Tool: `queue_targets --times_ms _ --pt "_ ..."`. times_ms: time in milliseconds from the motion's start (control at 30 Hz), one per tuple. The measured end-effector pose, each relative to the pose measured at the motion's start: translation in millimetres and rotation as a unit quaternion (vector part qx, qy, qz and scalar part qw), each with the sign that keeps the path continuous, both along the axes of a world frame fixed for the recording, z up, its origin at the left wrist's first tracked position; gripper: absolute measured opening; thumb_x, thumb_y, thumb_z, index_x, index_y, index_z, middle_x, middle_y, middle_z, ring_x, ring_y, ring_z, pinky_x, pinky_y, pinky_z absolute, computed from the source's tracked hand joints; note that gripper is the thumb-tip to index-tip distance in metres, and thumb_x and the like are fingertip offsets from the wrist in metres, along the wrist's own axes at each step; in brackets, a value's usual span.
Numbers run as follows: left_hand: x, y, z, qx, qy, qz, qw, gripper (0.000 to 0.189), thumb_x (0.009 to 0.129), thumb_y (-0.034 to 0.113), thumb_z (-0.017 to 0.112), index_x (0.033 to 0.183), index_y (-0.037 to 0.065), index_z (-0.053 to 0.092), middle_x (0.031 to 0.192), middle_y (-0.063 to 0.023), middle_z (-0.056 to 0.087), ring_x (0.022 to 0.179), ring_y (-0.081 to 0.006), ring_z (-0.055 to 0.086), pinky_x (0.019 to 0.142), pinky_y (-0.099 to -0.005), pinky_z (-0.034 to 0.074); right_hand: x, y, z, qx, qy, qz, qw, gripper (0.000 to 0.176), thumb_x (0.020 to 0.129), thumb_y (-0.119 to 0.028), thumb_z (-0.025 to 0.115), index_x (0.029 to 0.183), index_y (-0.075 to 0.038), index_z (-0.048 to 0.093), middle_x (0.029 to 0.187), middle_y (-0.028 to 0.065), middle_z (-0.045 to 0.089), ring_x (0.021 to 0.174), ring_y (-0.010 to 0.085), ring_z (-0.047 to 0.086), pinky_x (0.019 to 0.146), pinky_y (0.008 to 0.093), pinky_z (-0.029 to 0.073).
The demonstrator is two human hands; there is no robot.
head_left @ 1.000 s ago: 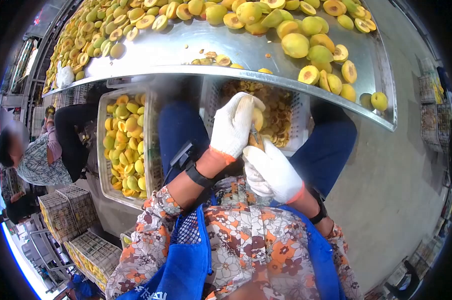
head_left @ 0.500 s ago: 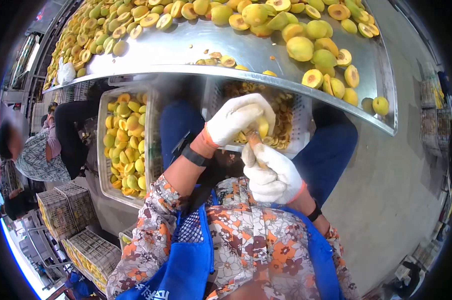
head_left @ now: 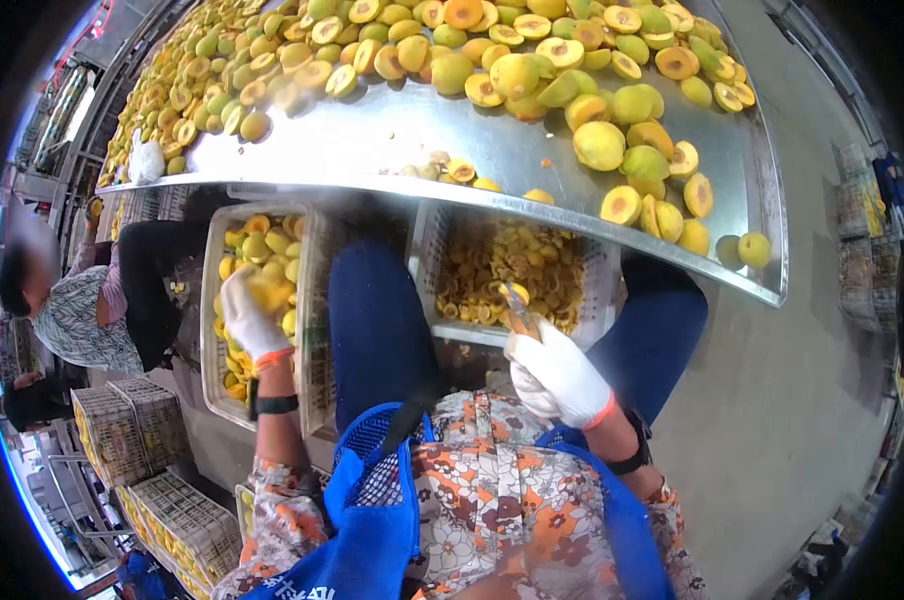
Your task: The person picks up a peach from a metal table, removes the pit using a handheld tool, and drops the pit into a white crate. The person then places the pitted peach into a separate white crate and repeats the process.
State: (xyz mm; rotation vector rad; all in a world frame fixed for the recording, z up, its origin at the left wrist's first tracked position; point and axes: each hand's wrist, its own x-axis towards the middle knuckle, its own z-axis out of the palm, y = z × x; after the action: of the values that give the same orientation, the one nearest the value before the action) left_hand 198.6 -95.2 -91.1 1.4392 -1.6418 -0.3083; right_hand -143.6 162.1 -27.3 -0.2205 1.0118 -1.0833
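My left hand [head_left: 250, 318], in a white glove, is over the crate of yellow peach halves [head_left: 262, 240] at the left. A blurred yellow peach half [head_left: 270, 290] is at its fingers; motion smear hides whether they still grip it. My right hand [head_left: 557, 375], also gloved, is closed around the wooden handle of a small pitting tool [head_left: 519, 318]. A yellow scrap [head_left: 515, 294] shows at the tool's tip. Beneath that tip stands a white crate [head_left: 600, 300] holding brown and yellow peach scraps [head_left: 532, 255].
A metal table [head_left: 372, 135] with a raised edge spans the front, bearing many whole and halved peaches [head_left: 532, 75]. A co-worker [head_left: 92, 310] sits at the left. Stacked crates [head_left: 132, 430] stand behind at the lower left. Bare floor [head_left: 762, 400] lies to the right.
My left hand has moved from beside the right hand to the left crate, with a peach half at its fingers. My right hand keeps the tool over the scrap crate.
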Motion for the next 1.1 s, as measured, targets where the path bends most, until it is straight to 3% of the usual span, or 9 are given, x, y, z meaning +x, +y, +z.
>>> queue_targets --times_ms 33,133,233,300,400,600,767,900,1100 --pt "46.9 -19.3 -12.8 0.079 0.100 0.042 0.991 0.029 0.105 0.027 0.050 0.115 0.005 0.065 0.108 -0.0135 0.069 0.095 -0.0310 0.066 0.085 -0.0397 0.054 -1.8 2.4 -4.2 -0.006 -0.002 0.000 1.000 0.019 0.104 -0.024 0.057 0.094 -0.011 0.046 0.056 -0.0047 0.041 0.036 0.0067 0.033 0.032 0.0255 0.026" --pt "122.5 -45.1 -16.4 0.223 -0.426 0.097 0.871 0.027 0.100 0.025 0.058 0.120 0.009 0.067 0.119 -0.0129 0.069 0.103 -0.0390 0.064 0.097 -0.0446 0.049 -3.3 8.7 -13.9 0.062 -0.003 0.003 0.998 0.019 0.104 -0.023 0.056 0.096 -0.012 0.044 0.057 -0.0047 0.041 0.036 0.0068 0.034 0.033 0.0257 0.026" --pt "59.0 -61.1 27.4 -0.175 -0.475 -0.034 0.862 0.030 0.097 0.023 0.062 0.123 0.009 0.066 0.119 -0.0140 0.069 0.107 -0.0379 0.063 0.100 -0.0457 0.048 0.9 6.5 -16.4 0.067 0.032 0.004 0.997 0.018 0.104 -0.023 0.056 0.097 -0.012 0.043 0.058 -0.0049 0.041 0.037 0.0063 0.034 0.034 0.0252 0.027" --pt "-51.9 -61.4 61.6 -0.118 -0.193 -0.093 0.970 0.032 0.095 0.019 0.066 0.125 0.008 0.065 0.122 -0.0154 0.067 0.113 -0.0354 0.061 0.102 -0.0447 0.047 2.8 4.2 -22.6 0.058 0.032 0.008 0.998 0.020 0.103 -0.025 0.058 0.101 -0.010 0.045 0.059 -0.0037 0.044 0.040 0.0074 0.040 0.036 0.0260 0.031" --pt "-187.5 -72.0 80.1 -0.054 -0.141 -0.246 0.958 0.034 0.099 0.018 0.063 0.130 0.005 0.063 0.130 -0.0144 0.064 0.125 -0.0284 0.058 0.109 -0.0377 0.043 5.8 -0.9 -29.0 0.065 0.172 0.057 0.981 0.032 0.099 -0.031 0.063 0.105 -0.003 0.051 0.065 0.0029 0.057 0.051 0.0146 0.055 0.048 0.0302 0.043" --pt "-339.9 -136.8 49.5 -0.194 -0.312 -0.323 0.872 0.047 0.085 0.011 0.065 0.131 0.019 0.061 0.131 -0.0088 0.061 0.118 -0.0386 0.057 0.099 -0.0460 0.049 5.8 3.6 -33.1 0.059 0.268 0.087 0.958 0.038 0.098 -0.036 0.063 0.105 0.001 0.056 0.071 0.0096 0.063 0.060 0.0206 0.062 0.058 0.0357 0.049" --pt "-338.8 -121.0 69.9 -0.035 -0.445 -0.275 0.852 0.045 0.078 0.027 0.070 0.122 0.020 0.064 0.117 -0.0153 0.059 0.109 -0.0393 0.059 0.092 -0.0479 0.052 1.7 21.6 -59.8 -0.027 0.356 0.079 0.931 0.039 0.098 -0.036 0.063 0.110 0.000 0.055 0.074 0.0125 0.063 0.064 0.0261 0.063 0.062 0.0380 0.050" --pt "-278.6 -86.3 67.8 0.223 0.058 -0.340 0.912 0.043 0.092 0.036 0.063 0.124 0.008 0.065 0.114 -0.0152 0.067 0.099 -0.0279 0.068 0.079 -0.0382 0.056 -1.0 8.6 -50.4 0.029 0.374 0.048 0.926 0.042 0.096 -0.035 0.066 0.115 0.000 0.053 0.087 0.0267 0.068 0.083 0.0468 0.068 0.070 0.0468 0.053" --pt "-217.5 37.6 95.8 0.481 0.494 -0.403 0.602 0.052 0.106 0.036 0.033 0.130 -0.004 0.055 0.101 -0.0197 0.070 0.085 -0.0281 0.070 0.072 -0.0377 0.059 4.5 -13.9 8.5 -0.050 0.464 0.005 0.884 0.040 0.096 -0.029 0.068 0.122 -0.002 0.055 0.099 0.0317 0.065 0.090 0.0481 0.067 0.071 0.0497 0.054"
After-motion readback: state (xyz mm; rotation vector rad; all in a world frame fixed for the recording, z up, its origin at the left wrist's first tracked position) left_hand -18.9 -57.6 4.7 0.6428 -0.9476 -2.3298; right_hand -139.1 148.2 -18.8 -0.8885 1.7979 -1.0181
